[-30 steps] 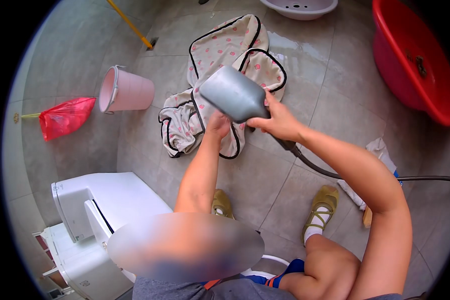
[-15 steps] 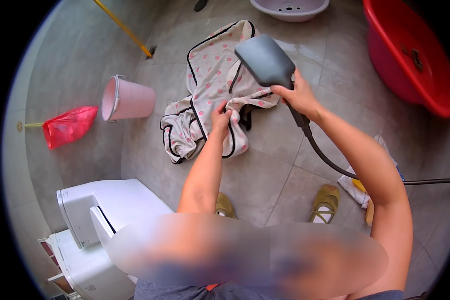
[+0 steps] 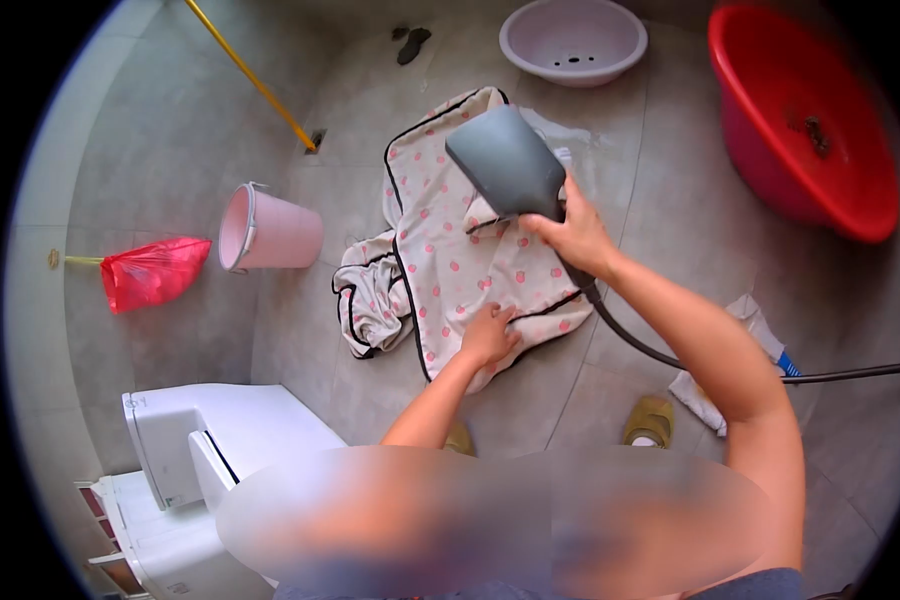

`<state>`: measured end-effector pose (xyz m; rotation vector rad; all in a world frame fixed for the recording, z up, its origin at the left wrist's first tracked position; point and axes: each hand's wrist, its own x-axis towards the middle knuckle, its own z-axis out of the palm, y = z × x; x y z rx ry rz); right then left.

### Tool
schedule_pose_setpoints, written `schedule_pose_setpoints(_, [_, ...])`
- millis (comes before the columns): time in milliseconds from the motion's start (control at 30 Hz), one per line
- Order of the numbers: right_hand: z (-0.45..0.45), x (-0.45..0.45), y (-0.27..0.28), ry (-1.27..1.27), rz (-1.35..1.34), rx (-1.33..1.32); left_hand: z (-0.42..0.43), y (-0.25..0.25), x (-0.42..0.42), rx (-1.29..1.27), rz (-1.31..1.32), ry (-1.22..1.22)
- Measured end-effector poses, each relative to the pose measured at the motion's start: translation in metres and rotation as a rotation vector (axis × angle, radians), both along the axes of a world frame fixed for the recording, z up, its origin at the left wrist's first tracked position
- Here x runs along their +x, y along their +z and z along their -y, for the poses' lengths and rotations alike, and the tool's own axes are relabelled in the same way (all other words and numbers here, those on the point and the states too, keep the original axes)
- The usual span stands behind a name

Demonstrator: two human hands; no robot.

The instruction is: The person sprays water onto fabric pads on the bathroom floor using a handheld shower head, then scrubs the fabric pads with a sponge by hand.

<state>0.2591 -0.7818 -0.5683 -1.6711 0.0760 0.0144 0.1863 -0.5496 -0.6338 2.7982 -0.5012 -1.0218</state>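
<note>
A white fabric cover (image 3: 445,290) with pink dots and black piping lies spread on the tiled floor, its left part bunched up. My left hand (image 3: 488,335) rests on its lower part with the fingers stretched out and apart. My right hand (image 3: 578,230) is closed round the handle of a large grey hand shower (image 3: 505,160), held above the cover's upper right part and hiding some of it. From the handle a black hose (image 3: 635,342) runs to the right edge of the view. No water can be made out coming from the head.
A pink bucket (image 3: 285,235) lies at the left near a red plastic bag (image 3: 155,275) and a yellow pole (image 3: 255,80). A white toilet (image 3: 250,410) stands lower left. At the back are a pale basin (image 3: 570,70) and a red tub (image 3: 770,150). A white cloth (image 3: 705,400) lies right.
My left hand has let go of the gathered fabric and moved right, now lying flat on it. The cover's lower right part is spread out flatter. The view has tilted up slightly.
</note>
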Motion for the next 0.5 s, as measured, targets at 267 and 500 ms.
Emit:
schedule_pose_setpoints(267, [-0.063, -0.022, 0.010, -0.030, 0.105, -0.076, 0.050, 0.083, 0.008, -1.255, -0.411, 0.699])
schedule_pose_setpoints(500, [-0.042, -0.046, 0.091, 0.316, 0.005, -0.263, 0.048, 0.063, 0.006, -1.095, 0.017, 0.645])
